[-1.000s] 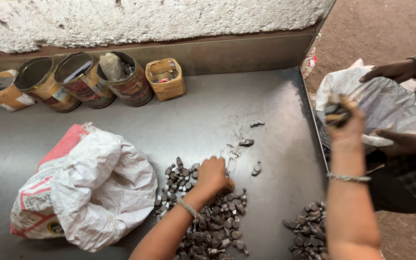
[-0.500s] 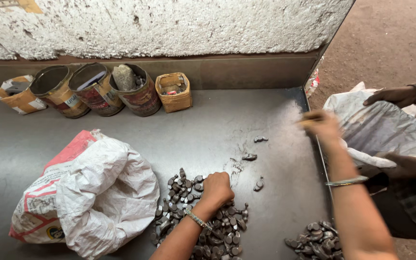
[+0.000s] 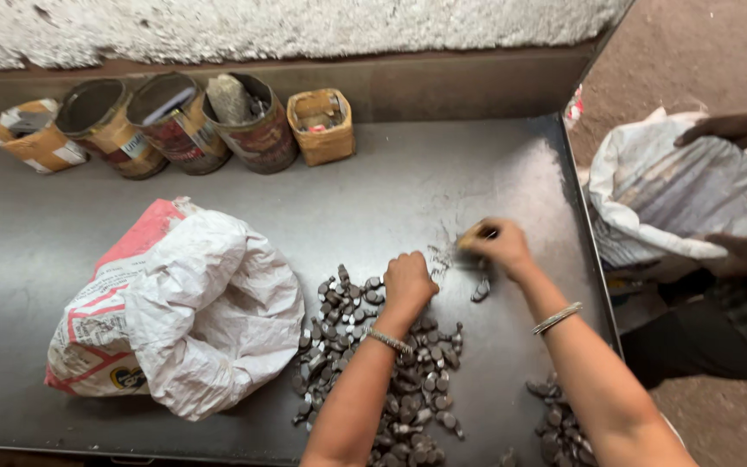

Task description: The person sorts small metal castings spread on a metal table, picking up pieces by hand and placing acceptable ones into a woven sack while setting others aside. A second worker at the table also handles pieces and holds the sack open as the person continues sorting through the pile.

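Left hand (image 3: 408,281) is curled on the metal bits pile (image 3: 391,380); right hand (image 3: 496,245) is pinched on 1 small piece near the surface's (image 3: 443,173) right edge.

A dark metal worktop (image 3: 477,164) fills most of the frame, dully reflecting soft light. A low brown ledge (image 3: 443,78) runs along its far edge beneath a rough whitewashed wall (image 3: 304,26). Bare earthen floor (image 3: 693,52) shows at upper right.

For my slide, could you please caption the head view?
Left hand rests on a pile of small dark metal pieces; right hand pinches strays beside it.
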`<state>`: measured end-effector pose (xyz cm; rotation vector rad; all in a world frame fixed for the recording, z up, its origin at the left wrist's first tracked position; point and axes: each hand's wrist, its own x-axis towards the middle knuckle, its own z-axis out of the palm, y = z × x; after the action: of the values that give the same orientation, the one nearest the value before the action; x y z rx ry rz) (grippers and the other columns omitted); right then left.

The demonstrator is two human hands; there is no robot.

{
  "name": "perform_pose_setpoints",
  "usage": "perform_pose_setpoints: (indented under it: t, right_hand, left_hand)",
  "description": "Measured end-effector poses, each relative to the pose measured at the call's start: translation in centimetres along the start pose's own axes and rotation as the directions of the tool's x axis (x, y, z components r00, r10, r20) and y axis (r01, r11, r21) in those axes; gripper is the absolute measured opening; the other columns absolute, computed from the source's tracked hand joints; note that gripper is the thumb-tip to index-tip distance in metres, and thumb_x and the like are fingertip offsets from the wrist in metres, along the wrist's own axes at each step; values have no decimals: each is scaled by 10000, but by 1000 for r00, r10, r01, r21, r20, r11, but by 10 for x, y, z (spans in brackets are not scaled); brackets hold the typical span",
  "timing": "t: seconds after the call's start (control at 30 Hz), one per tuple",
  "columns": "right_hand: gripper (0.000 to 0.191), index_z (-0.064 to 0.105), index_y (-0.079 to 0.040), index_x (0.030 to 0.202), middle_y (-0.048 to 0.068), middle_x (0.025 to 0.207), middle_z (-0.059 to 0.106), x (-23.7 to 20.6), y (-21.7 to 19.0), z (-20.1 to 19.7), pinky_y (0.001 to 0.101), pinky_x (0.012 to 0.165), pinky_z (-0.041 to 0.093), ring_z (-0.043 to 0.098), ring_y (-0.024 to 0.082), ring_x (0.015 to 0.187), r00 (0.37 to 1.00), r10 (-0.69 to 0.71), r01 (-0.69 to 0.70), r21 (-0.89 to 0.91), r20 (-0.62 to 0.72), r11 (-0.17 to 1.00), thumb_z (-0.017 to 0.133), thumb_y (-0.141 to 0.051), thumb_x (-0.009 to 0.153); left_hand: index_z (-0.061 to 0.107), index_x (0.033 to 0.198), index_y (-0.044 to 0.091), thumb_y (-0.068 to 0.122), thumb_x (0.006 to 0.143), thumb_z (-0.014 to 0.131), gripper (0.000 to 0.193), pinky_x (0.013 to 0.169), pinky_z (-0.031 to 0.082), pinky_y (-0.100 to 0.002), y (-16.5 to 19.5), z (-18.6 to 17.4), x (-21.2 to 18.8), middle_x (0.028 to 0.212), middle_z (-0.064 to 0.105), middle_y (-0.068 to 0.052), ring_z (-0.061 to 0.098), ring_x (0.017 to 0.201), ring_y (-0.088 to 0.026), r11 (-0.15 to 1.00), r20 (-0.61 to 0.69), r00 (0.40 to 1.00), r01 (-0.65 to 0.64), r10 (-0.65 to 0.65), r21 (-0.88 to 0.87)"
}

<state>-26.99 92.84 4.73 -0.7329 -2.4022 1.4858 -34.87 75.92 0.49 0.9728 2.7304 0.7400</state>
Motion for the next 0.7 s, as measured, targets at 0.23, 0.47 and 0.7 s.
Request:
perform_pose_setpoints:
  t: [0.23,0.47,0.7]
  right_hand:
    - [264,670,-191,984,63,916,757,-41,14,-35,307,508,477,709,196,743,931,328,-338,721,161,605,759,-130,743]
    - [486,670,-28,911,206,946,647,-70,17,36,454,636,550,665,346,765,925,-157,-48,-516,-347,855,982,-274,632]
    - [241,586,-19,1008,155,1029,665,-71,22,40,552,735,567,708,335,904,938,340,-271,479,-62,835,734,-93,833]
  left_hand:
    - [732,791,11,250,628,919,345,655,584,-374,-13,-26,5,728,737,-144,717,658,-269,851,90,974,226,-209,-474]
    - [697,975,-54,154,743,889,366,494,561,-271,-36,-39,-8,754,704,-82,647,567,-129,107,178,934,221,-310,-970]
    - [727,961,-9,213,741,928,371,520,512,-230,-4,-10,-40,791,704,-35,606,613,-76,343,39,933,170,-357,-924]
